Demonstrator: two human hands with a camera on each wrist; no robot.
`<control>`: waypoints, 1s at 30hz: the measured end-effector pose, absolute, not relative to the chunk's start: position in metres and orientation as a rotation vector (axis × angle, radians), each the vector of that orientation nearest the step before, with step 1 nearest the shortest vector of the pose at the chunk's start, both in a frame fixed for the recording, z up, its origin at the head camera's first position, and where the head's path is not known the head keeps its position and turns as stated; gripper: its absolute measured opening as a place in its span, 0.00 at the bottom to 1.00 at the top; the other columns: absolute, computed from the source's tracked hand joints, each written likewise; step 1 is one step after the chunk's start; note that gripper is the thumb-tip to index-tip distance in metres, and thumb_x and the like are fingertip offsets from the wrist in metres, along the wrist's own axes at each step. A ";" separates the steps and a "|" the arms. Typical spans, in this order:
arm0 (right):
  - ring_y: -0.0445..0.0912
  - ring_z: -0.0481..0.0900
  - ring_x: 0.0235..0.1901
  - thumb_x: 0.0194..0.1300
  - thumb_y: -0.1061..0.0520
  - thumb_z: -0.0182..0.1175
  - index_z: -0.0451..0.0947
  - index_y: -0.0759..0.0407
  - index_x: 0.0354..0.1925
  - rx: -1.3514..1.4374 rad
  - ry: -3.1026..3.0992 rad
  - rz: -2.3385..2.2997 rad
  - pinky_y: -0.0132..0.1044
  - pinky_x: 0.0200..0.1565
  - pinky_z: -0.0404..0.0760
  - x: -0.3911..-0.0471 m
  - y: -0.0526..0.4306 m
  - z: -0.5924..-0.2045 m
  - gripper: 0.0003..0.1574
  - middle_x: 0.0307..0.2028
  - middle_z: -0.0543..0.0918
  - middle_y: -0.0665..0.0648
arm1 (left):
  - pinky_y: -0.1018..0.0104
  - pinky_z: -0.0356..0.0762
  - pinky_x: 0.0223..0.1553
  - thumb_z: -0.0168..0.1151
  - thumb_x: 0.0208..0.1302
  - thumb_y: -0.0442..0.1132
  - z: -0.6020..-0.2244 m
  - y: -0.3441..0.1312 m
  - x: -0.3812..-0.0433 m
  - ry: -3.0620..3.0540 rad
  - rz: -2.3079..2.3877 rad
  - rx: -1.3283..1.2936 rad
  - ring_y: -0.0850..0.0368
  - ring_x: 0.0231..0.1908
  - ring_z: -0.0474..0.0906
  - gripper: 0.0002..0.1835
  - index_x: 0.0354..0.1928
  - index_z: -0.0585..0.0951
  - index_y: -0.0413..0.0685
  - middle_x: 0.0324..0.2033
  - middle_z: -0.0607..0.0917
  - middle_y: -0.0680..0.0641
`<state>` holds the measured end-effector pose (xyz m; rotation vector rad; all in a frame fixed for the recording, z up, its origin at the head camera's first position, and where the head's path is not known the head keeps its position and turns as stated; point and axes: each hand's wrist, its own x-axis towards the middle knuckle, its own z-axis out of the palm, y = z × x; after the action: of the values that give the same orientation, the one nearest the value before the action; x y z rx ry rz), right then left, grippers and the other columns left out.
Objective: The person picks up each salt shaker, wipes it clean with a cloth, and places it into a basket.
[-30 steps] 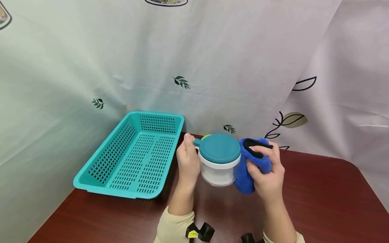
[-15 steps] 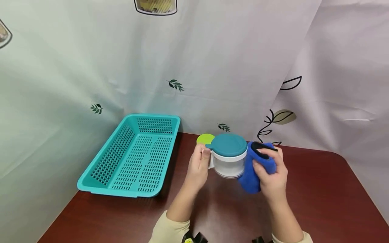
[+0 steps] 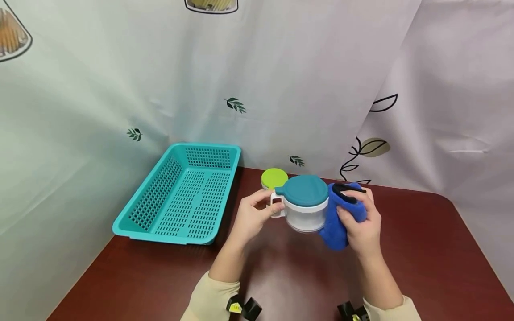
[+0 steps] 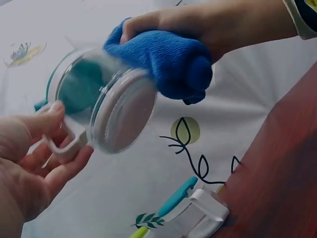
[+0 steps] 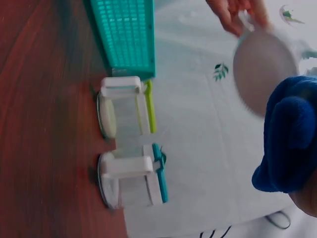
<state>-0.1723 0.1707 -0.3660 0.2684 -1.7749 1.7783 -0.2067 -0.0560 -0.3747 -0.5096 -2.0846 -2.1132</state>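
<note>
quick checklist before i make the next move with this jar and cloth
1. Left hand grips the jar's handle: ok, held at the side.
2. Right hand holds the blue cloth: ok, bunched in its grip.
3. Teal lid sits on the held jar: ok; whether it is fully sealed, cannot tell.
4. Held jar rests on the table: not ok, it is up in the air.
5. Green-lidded jar stands upright on the table: ok.
6. Held jar is wiped clean all round: cannot tell, the cloth and hands hide parts of it.
</note>
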 end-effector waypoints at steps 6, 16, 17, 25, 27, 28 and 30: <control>0.48 0.71 0.47 0.57 0.68 0.57 0.77 0.60 0.46 0.113 -1.911 1.823 0.39 0.45 0.67 -0.186 0.177 -0.360 0.16 0.47 0.76 0.49 | 0.50 0.79 0.34 0.65 0.52 0.25 -0.380 -0.054 -0.211 -1.902 -2.370 -0.598 0.54 0.30 0.80 0.18 0.47 0.78 0.30 0.35 0.81 0.44; 0.45 0.73 0.44 0.64 0.58 0.56 0.71 0.56 0.54 0.005 -2.220 1.771 0.32 0.40 0.74 -0.167 0.177 -0.361 0.19 0.45 0.76 0.44 | 0.63 0.79 0.37 0.68 0.48 0.25 -0.388 -0.059 -0.207 -1.922 -2.156 -0.535 0.58 0.35 0.78 0.16 0.43 0.81 0.32 0.36 0.83 0.40; 0.45 0.73 0.43 0.65 0.56 0.56 0.71 0.56 0.54 -0.004 -2.245 1.778 0.33 0.40 0.74 -0.171 0.179 -0.360 0.19 0.45 0.76 0.45 | 0.64 0.79 0.37 0.68 0.48 0.25 -0.389 -0.060 -0.208 -1.935 -2.141 -0.571 0.58 0.34 0.78 0.17 0.43 0.81 0.31 0.36 0.83 0.39; 0.57 0.69 0.45 0.65 0.44 0.54 0.66 0.58 0.55 0.092 -2.590 1.842 0.43 0.38 0.73 -0.207 0.197 -0.343 0.27 0.49 0.70 0.64 | 0.62 0.79 0.38 0.68 0.46 0.22 -0.396 -0.056 -0.205 -1.983 -2.109 -0.742 0.61 0.35 0.78 0.16 0.41 0.80 0.27 0.36 0.81 0.35; 0.57 0.69 0.45 0.66 0.46 0.52 0.63 0.60 0.57 0.136 -2.577 1.925 0.44 0.39 0.74 -0.208 0.200 -0.342 0.28 0.51 0.68 0.66 | 0.62 0.79 0.37 0.68 0.46 0.23 -0.398 -0.054 -0.205 -1.954 -2.125 -0.686 0.61 0.35 0.78 0.16 0.41 0.80 0.27 0.35 0.82 0.36; 0.57 0.70 0.46 0.67 0.48 0.51 0.61 0.61 0.59 0.161 -2.560 1.982 0.45 0.39 0.74 -0.206 0.202 -0.342 0.28 0.52 0.67 0.67 | 0.62 0.80 0.36 0.68 0.46 0.23 -0.398 -0.053 -0.205 -1.934 -2.136 -0.639 0.61 0.34 0.78 0.16 0.41 0.81 0.28 0.34 0.82 0.38; 0.56 0.70 0.46 0.67 0.52 0.49 0.56 0.63 0.63 0.209 -2.531 2.087 0.47 0.41 0.75 -0.200 0.205 -0.344 0.31 0.54 0.65 0.69 | 0.63 0.80 0.34 0.69 0.46 0.24 -0.399 -0.053 -0.207 -1.894 -2.153 -0.547 0.61 0.32 0.78 0.16 0.41 0.81 0.28 0.32 0.81 0.41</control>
<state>-0.2002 0.2049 -0.3439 0.2090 -2.5314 2.0865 -0.2067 -0.0530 -0.3988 -0.5473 -1.8940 -2.1525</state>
